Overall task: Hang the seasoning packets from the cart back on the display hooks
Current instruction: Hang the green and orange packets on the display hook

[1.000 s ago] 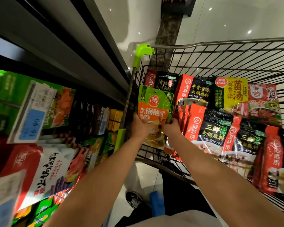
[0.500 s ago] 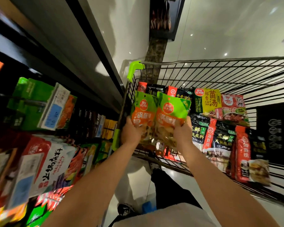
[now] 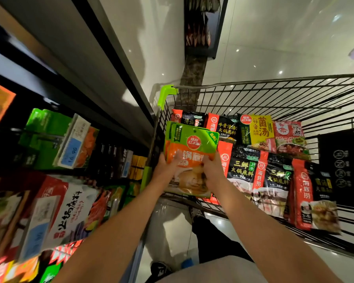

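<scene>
Fingers of left hand (image 3: pixel 165 168) curled round left edge of green-orange seasoning packets (image 3: pixel 190 154), thumb on front face. Right hand (image 3: pixel 212 170) fingers curled on right edge, same stack. Stack held upright over cart (image 3: pixel 274 92) near-left corner, at least two packets overlapped. More packets (image 3: pixel 260 172) stand in cart basket to right. Display shelf (image 3: pixel 70 152) with hanging packets close on left; narrow floor strip (image 3: pixel 172 231) between shelf and cart.
</scene>
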`<state>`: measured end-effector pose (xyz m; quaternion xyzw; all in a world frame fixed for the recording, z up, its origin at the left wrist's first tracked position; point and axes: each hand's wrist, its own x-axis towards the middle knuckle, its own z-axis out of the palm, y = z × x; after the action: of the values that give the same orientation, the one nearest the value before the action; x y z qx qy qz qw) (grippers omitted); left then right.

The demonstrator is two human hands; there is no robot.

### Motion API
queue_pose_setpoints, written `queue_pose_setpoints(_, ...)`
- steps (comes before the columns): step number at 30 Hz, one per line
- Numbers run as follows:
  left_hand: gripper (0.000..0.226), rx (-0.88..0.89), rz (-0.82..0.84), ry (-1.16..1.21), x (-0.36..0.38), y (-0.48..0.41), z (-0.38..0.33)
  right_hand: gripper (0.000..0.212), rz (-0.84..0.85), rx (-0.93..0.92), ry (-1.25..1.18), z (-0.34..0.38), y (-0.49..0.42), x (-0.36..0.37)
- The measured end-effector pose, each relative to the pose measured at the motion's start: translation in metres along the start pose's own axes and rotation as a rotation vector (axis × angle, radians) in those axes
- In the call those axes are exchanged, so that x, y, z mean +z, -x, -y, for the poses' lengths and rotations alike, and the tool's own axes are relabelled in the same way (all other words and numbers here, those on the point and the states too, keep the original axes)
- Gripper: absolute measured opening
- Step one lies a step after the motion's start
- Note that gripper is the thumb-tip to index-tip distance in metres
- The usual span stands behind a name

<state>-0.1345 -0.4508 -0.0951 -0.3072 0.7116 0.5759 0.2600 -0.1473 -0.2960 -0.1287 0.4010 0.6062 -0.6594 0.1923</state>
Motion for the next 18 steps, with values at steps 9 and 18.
queue_pose_setpoints(9, 0.055, -0.004, -0.182, -0.328, 0.009, -0.025, -0.001, 0.036, 0.048, 0.139, 0.076, -0.022, -0.038, 0.000)
queue_pose_setpoints(18, 0.061, -0.050, -0.294, -0.421, 0.021, -0.064, 0.021, 0.036, 0.104, 0.267, 0.041, -0.035, -0.061, 0.025)
